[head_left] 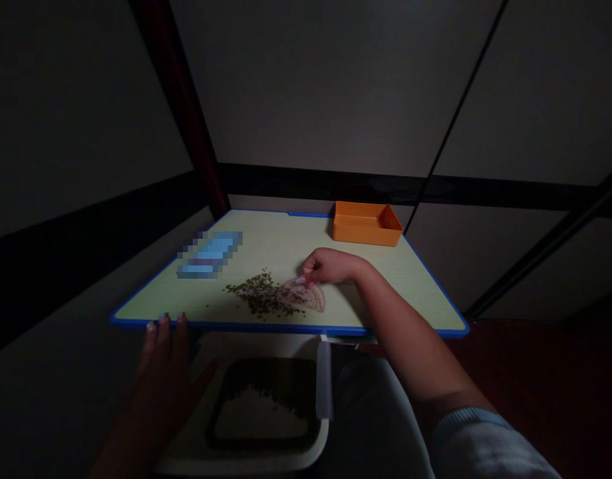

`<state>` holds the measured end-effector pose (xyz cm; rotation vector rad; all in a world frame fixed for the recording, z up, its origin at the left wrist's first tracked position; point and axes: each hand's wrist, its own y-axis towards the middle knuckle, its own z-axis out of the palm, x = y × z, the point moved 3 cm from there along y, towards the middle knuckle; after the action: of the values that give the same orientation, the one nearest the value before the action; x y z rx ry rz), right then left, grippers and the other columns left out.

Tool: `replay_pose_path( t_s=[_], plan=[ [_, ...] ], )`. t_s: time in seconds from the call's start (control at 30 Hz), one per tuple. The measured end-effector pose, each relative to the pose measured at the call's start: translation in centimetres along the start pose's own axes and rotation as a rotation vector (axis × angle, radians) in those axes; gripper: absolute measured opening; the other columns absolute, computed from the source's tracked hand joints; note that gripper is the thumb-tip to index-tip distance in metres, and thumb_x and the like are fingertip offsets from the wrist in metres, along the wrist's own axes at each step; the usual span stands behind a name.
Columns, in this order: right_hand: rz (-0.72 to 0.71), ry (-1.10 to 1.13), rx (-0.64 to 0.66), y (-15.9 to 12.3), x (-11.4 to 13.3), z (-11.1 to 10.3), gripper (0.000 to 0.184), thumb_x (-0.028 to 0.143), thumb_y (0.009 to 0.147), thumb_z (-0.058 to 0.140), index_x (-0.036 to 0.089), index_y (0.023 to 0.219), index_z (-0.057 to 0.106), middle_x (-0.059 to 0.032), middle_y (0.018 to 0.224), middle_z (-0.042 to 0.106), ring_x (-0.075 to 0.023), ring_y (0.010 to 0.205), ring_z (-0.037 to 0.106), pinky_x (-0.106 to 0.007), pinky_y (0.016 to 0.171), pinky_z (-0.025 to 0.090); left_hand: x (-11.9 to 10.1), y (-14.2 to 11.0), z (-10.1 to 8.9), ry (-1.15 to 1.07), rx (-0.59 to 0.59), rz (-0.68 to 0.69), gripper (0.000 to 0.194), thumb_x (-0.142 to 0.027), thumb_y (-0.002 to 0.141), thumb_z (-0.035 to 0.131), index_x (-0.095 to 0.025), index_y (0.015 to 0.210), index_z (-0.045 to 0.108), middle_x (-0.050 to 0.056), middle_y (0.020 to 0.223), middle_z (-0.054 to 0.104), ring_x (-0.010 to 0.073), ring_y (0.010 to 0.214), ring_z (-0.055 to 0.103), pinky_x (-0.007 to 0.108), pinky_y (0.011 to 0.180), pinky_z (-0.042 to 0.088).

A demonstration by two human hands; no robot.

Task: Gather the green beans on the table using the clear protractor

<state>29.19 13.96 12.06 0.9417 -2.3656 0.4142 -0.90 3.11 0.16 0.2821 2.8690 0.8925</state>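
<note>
My right hand (330, 266) rests on a pale green board (296, 233) with a blue rim, its fingertips pinching the edge of a clear, pinkish half-round protractor (310, 297). Just left of that lies a loose heap of small dark green seeds or leaf bits (260, 296). My left hand (161, 372) is below the board's front edge, its spread fingertips touching the blue rim and holding nothing. A pixelated blue flat object (209, 256) lies at the board's left.
An orange rectangular tray (366, 225) stands at the board's back edge. Below the front edge sits a white tray (263, 419) with a dark lining and pale grains. A white strip (324, 382) hangs from the board. A dark red post (186, 113) and panelled walls stand behind.
</note>
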Motion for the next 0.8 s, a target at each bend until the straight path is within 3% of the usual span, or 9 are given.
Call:
replay_pose_path(
  t_s=[0.23, 0.57, 0.8],
  plan=[
    [0.133, -0.112, -0.115, -0.5, -0.8, -1.0, 0.022, 0.025, 0.078, 0.055, 0.011, 0.065, 0.065, 0.0011, 0.053, 0.053, -0.0071, 0.049, 0.039, -0.024, 0.053, 0.024, -0.2, 0.2, -0.2, 0.018, -0.004, 0.031, 0.084, -0.053, 0.076, 0.039, -0.009, 0.14, 0.007, 0.024, 0.152, 0.012, 0.0393, 0.141, 0.007, 0.059, 0.109, 0.027],
    [0.042, -0.016, -0.028, -0.3, -0.4, -0.3, 0.026, 0.031, 0.08, 0.055, 0.011, 0.065, 0.063, 0.004, 0.051, 0.047, -0.0064, 0.05, 0.033, -0.023, 0.053, 0.024, -0.4, 0.2, -0.2, 0.022, 0.017, 0.004, 0.083, -0.055, 0.077, 0.036, -0.008, 0.14, 0.009, 0.025, 0.151, 0.015, 0.0398, 0.141, 0.007, 0.06, 0.109, 0.027],
    [0.195, -0.168, -0.15, -0.8, -0.4, -1.5, 0.023, 0.025, 0.08, 0.054, 0.011, 0.066, 0.066, 0.0005, 0.053, 0.054, -0.0069, 0.049, 0.037, -0.023, 0.052, 0.024, -0.1, 0.1, -0.2, 0.038, 0.017, 0.006, 0.083, -0.053, 0.077, 0.039, -0.01, 0.141, 0.006, 0.024, 0.151, 0.013, 0.0395, 0.141, 0.006, 0.059, 0.109, 0.027]
  ],
)
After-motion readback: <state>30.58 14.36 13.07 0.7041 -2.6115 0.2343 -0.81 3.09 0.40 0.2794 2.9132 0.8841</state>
